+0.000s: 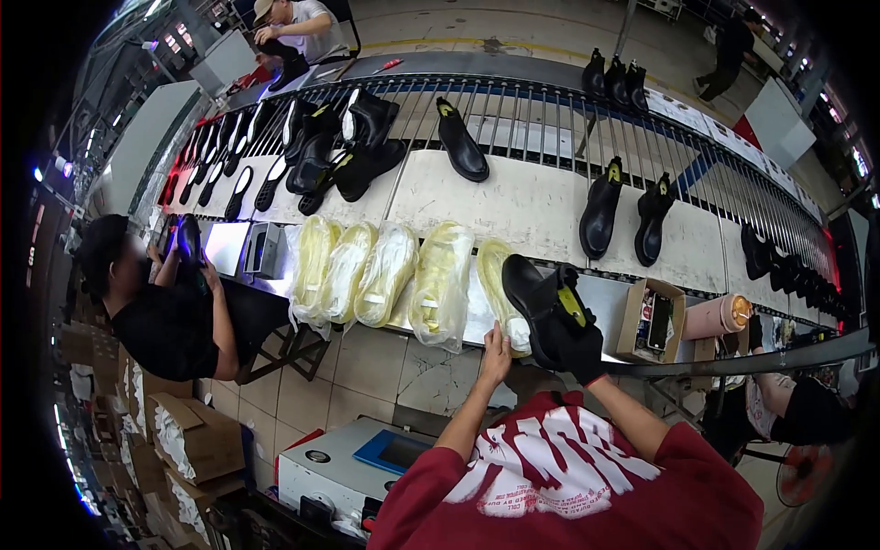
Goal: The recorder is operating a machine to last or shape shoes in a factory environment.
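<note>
In my right hand, which wears a black glove, is a black ankle boot with a yellow-green lining at its opening. The hand grips it near the opening, and the boot is tilted over the table's near edge. My bare left hand is closed at the near end of a yellow insole, its fingers against the insole's edge. A white patch shows beside the fingertips. Left of it lie several yellow, foot-shaped insoles in clear plastic bags.
Beyond the insoles runs a pale conveyor with upright boots and loose soles. At right stand a cardboard box and a pink tumbler. A co-worker sits at left; another person works across the line.
</note>
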### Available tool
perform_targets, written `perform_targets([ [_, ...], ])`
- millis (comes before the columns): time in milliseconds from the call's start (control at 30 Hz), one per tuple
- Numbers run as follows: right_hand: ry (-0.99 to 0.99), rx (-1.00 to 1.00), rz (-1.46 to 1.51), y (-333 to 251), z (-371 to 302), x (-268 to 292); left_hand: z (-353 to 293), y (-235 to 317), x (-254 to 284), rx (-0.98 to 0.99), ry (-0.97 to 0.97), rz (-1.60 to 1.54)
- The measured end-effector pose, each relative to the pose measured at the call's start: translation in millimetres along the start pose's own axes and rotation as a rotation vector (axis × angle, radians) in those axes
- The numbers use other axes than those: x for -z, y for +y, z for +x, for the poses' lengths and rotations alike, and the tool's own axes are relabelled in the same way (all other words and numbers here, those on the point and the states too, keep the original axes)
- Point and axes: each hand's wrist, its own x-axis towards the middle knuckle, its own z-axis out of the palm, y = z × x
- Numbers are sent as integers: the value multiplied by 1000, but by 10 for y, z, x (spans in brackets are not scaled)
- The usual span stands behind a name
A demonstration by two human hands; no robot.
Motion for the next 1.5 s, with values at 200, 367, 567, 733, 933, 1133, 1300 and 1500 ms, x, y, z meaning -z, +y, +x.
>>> perform_targets([
  [200, -139, -24, -192, -46, 202, -735, -14, -1, -76, 41, 42, -64],
  [367, -101, 77, -78, 159, 128, -865, -23, 14, 48, 41, 60, -98],
  [567, -645, -15, 23, -16, 574, -408, -242, 625, 280, -66, 152, 1],
  [733, -851, 295, -461, 96, 1133, -864, 187, 1424, 271, 61, 160, 155],
  [933, -620, 101, -443, 371, 1042, -1204, 392, 1214, 298, 75, 93, 104],
  [1133, -555, -134, -553, 117, 1050, -1069, 529, 1094, 207, 56, 97, 43],
  [1300, -498, -132, -596, 19, 1091, -1101, 597, 1129, 259, 61, 60, 67],
  [1500, -430, 153, -562, 439, 1135, -1161, 560, 1192, 249, 57, 75, 62],
])
